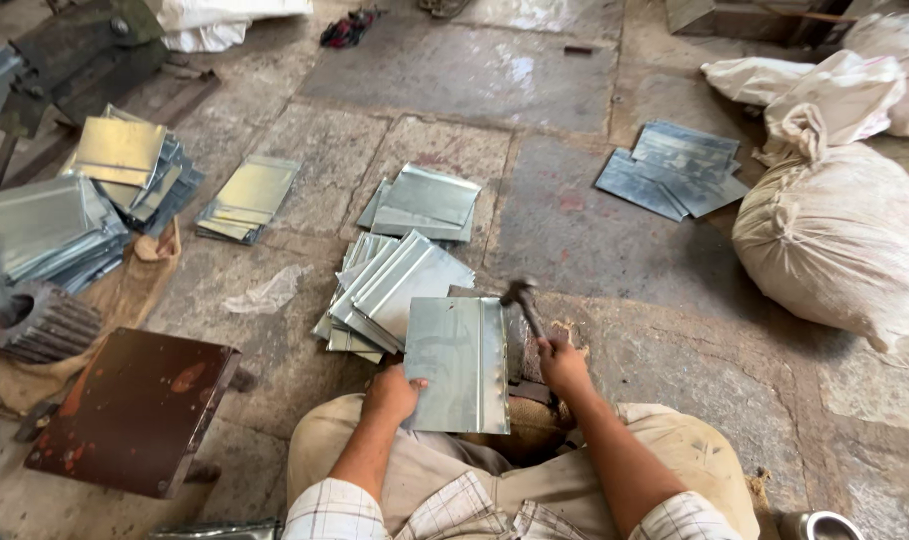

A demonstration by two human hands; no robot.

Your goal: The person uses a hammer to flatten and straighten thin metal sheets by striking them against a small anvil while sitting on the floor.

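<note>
Several folded grey metal sheets [399,285] lie stacked on the stone floor [614,250]; the left hand [391,393] grips another flat sheet [457,362], the right hand [562,362] clenches a small hammer [523,303] (its head just above the sheet's right edge), seemingly mid-batch.

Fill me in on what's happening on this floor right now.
A person sits on the stone floor, working sheet metal by hand. The left hand grips the near edge of a folded metal sheet lying in front of the knees. The right hand holds a hammer with its head raised just past the sheet's right edge. Stacks of similar sheets lie just beyond, more piles sit to the left and far right, and stuffed sacks stand at the right.
</note>
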